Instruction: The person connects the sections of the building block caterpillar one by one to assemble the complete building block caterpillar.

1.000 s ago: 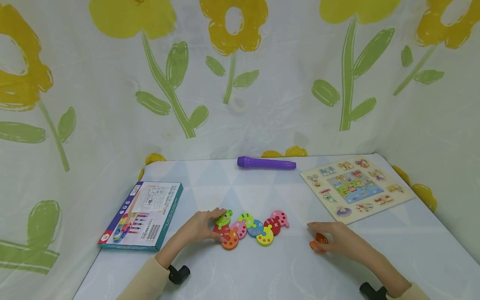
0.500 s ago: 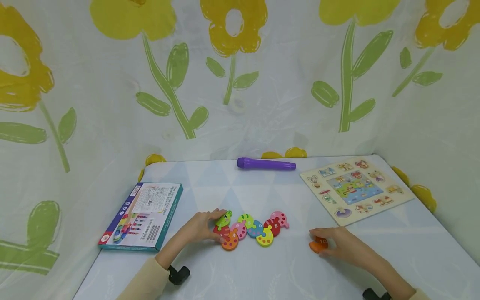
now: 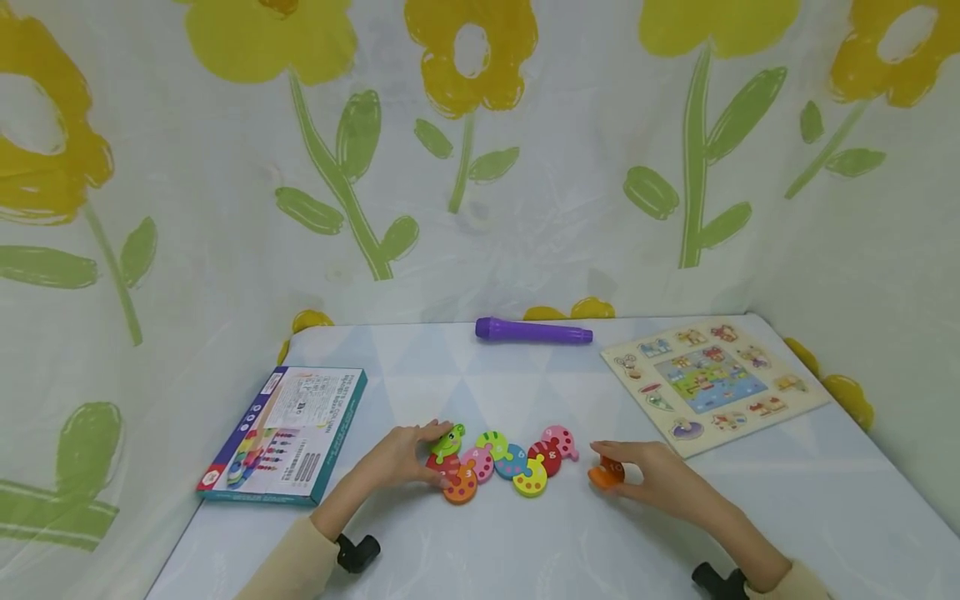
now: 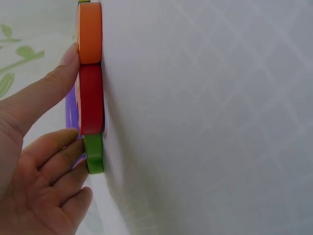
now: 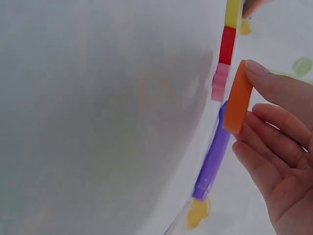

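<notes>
A row of numbered, interlocking caterpillar puzzle pieces (image 3: 512, 460) lies mid-table, from a green smiling head (image 3: 447, 443) to a pink piece (image 3: 558, 439) marked 9. My left hand (image 3: 402, 457) holds the head end between thumb and fingers. In the left wrist view its thumb (image 4: 69, 56) lies by the seam of the orange and red pieces, and its fingertips are at the red and green ones. My right hand (image 3: 663, 477) pinches an orange puzzle piece (image 5: 238, 100) marked 10, a little right of the pink piece, with a gap between them.
At the back lies a purple marker-shaped stick (image 3: 534, 332). On the right is a wooden picture puzzle board (image 3: 787, 406), and on the left a flat toy box (image 3: 311, 433). A flowered cloth (image 3: 540, 242) hangs around the table.
My right hand has moved left with the orange puzzle piece, closer to the caterpillar's pink end. The left hand stays at the head end.
</notes>
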`<state>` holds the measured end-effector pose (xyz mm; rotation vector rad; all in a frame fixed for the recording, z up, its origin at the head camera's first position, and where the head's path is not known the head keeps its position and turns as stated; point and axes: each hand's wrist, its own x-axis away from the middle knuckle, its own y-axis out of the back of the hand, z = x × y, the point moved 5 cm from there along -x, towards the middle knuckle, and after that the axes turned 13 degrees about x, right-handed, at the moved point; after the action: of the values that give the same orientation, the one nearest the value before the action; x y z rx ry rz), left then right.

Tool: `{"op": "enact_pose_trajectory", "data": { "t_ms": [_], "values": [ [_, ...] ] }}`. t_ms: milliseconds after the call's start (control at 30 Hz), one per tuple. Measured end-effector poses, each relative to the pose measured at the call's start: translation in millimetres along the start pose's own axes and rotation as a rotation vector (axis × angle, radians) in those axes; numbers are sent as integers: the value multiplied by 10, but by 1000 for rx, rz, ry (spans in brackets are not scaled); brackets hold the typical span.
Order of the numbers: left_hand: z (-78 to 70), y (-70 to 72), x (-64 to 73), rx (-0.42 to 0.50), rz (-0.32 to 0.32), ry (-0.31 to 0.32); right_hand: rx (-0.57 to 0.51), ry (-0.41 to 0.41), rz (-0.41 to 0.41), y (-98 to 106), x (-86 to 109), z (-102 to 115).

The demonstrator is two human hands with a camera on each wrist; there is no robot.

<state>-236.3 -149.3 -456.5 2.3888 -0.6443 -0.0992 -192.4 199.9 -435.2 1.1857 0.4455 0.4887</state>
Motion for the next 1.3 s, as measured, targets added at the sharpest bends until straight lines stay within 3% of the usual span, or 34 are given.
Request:
{"op": "enact_pose_trajectory", "data": {
  "t_ms": [233, 633, 833, 1300],
  "values": [
    [-9, -8, -4, -9, 7, 7, -16, -36, 23, -26, -133, 51],
    [-2, -7, -2, -8, 3, 28, -36, -8, 29, -42, -295, 118],
    [-3, -7, 5, 2, -1, 8, -10, 14, 16, -65, -373, 138],
    [11, -4, 1, 2, -3, 22, -7, -18, 62, -82, -426, 128]
  ]
}}
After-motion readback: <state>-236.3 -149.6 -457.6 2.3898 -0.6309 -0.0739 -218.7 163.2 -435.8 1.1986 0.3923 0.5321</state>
